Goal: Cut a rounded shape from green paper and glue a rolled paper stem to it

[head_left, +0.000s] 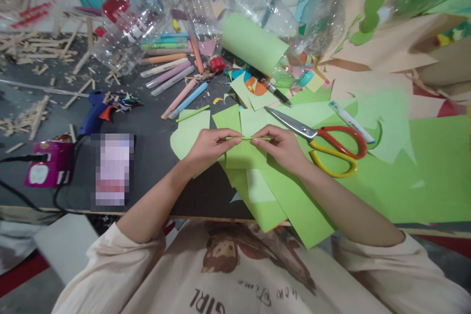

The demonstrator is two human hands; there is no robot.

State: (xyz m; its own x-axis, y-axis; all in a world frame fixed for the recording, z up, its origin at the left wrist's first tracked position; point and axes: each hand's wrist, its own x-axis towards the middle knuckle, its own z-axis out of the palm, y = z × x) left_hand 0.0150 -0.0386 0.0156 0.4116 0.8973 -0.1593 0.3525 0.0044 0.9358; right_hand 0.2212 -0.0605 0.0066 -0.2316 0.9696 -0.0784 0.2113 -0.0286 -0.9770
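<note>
My left hand (217,144) and my right hand (275,144) pinch the rolled top edge of a small green paper sheet (246,157) between thumbs and fingers. The roll is thin and runs level between the two hands. Below it lie larger green paper sheets (298,206). A finished-looking thin green paper roll (193,113) rests on a pale green paper piece (189,132) beside my left hand. Scissors (316,135) with one red and one yellow handle lie to the right of my right hand, blades partly apart.
A blue glue gun (92,114) and a phone (114,169) lie on the left, near a purple box (47,164) with cables. Behind are markers (172,76), a black pen (275,93), plastic bottles (140,19), wooden sticks (39,115) and a paper-wrapped bottle (253,44).
</note>
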